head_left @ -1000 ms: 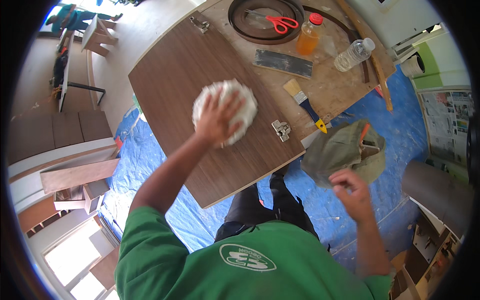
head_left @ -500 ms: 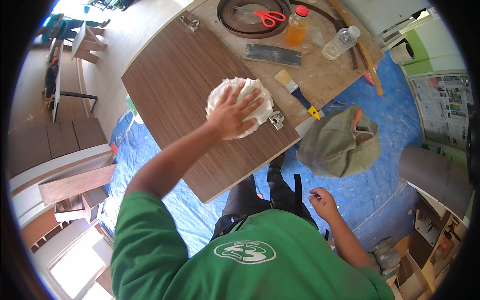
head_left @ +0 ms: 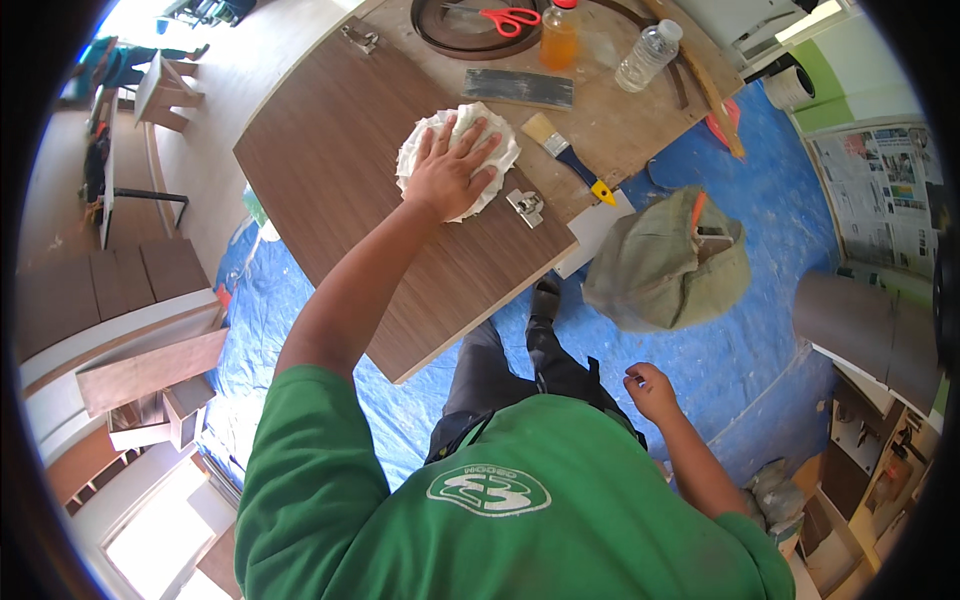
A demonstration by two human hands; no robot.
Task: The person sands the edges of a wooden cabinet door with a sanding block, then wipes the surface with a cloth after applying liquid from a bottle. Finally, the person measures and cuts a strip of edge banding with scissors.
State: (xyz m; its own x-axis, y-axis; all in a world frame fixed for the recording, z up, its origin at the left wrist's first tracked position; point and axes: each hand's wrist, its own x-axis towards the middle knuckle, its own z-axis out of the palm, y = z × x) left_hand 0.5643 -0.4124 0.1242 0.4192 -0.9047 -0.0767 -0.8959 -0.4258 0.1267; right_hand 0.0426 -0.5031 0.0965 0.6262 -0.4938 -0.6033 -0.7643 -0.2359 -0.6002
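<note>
On the table [head_left: 620, 130] lies the brown panel [head_left: 370, 180], an olive bag [head_left: 660, 275] near its corner. I see white cloth [head_left: 506, 158] on the panel, under the left hand [head_left: 450, 172], spread flat. The right hand [head_left: 652, 392] hangs apart, loosely curled; whether it's empty I can't tell. A hinge [head_left: 524, 208] sits near the cloth.

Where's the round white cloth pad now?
The pad is upper centre in the head view, under the left hand, on the brown grained panel, near a silver metal hinge.

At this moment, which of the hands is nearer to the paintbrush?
Left. The left hand is on the white cloth, left of the paintbrush; the right hand is farther off, below it in the picture.
</note>
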